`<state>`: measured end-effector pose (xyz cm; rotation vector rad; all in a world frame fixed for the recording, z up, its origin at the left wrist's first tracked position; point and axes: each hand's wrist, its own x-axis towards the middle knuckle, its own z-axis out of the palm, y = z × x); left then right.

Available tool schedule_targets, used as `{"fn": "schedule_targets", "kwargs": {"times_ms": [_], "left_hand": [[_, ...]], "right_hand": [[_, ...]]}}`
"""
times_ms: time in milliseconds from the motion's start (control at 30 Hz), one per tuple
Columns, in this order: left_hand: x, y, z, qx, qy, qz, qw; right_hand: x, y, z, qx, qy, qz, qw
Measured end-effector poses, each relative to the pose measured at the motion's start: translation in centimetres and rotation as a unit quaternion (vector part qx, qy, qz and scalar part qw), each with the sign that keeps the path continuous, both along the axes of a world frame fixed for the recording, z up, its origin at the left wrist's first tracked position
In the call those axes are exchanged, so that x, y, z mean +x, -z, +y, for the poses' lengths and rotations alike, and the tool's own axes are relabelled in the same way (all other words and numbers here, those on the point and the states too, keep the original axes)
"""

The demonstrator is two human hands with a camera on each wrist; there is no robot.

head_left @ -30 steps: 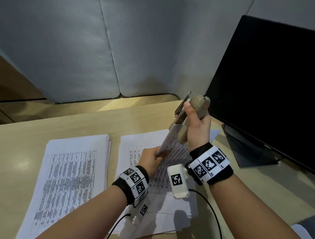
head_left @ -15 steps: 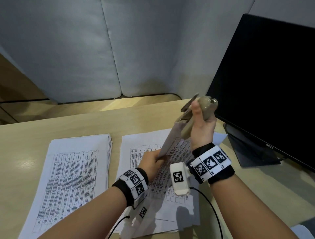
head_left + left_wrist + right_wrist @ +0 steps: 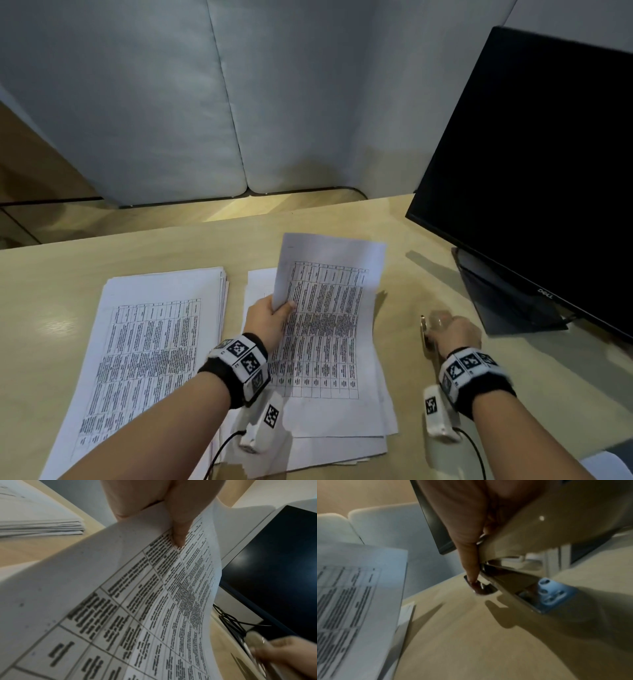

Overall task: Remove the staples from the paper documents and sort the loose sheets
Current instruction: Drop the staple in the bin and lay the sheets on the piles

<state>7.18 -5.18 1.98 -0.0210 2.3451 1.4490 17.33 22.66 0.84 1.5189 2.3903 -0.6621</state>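
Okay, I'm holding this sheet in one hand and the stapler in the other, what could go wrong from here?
The left hand pinches the sheet only at its left edge, so it curves and could crease or slip before it reaches a pile. The right hand holds the stapler low over the desk beside the monitor stand; set down carelessly, it might knock the stand. Whether the staple came fully out cannot be seen.

Light wood bench runs wall to wall, with a warm glare patch along its far edge. Behind it stand grey padded panels, a dark seam between two of them and a dark strip at their base. A black monitor, screen off, stands at the right on a dark stand, cables trailing behind it.
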Motion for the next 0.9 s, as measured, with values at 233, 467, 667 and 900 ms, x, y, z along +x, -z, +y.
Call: {"fn": "schedule_targets", "kwargs": {"times_ms": [233,467,667,900], "left_hand": [[0.0,-0.4,-0.5,0.026,0.007,-0.011,1.0],[-1.7,-3.4,-3.2,0.115,-0.049,-0.064,0.99],[-6.8,-4.2,-11.9,-0.008,-0.159,0.014,0.987],[-6.9,0.4,-22.3,-0.354,-0.154,-0.059,0.92]], "right_hand": [[0.4,1.5,0.3,0.015,-0.081,-0.102,0.991],[-2.8,-3.2,-9.8,-0.347,-0.053,0.347,0.87],[-7.1,-2.8,-18.8,-0.328,-0.132,0.321,0.879],[-9.5,-0.2,-29.3,-0.27,-0.365,0.071,0.888]]}}
